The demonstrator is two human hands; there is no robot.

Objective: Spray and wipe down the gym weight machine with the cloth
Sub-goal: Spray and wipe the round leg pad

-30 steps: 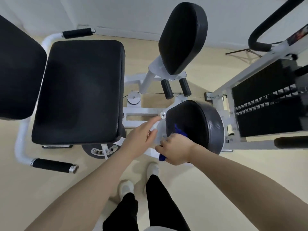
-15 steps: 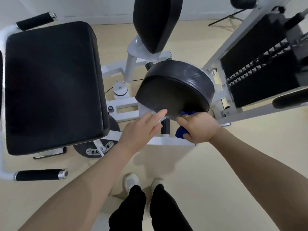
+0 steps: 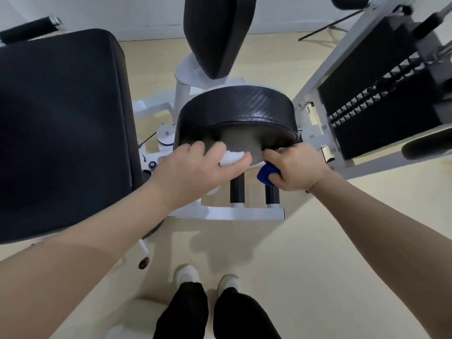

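The weight machine's round black pad [image 3: 234, 106] is tilted up in front of me, showing its grey underside. My right hand [image 3: 293, 167] grips a bunched blue cloth [image 3: 266, 173] and holds it against the pad's lower right edge. My left hand [image 3: 193, 172] reaches under the pad's left side, with thumb and fingers wrapped round the pad's white support arm [image 3: 232, 156]. No spray bottle is in view.
A large black seat pad [image 3: 61, 130] fills the left side, and a second oval pad [image 3: 217, 33] stands behind. The weight stack [image 3: 381, 94] in its white frame is on the right. Two black roller pegs [image 3: 237, 189] sit below my hands. My shoes [image 3: 186, 272] stand on the beige floor.
The view has moved closer and lower, so the pad's underside shows. My right hand slid the cloth from the pad's front face to its lower right edge. My left hand closed round the white arm.
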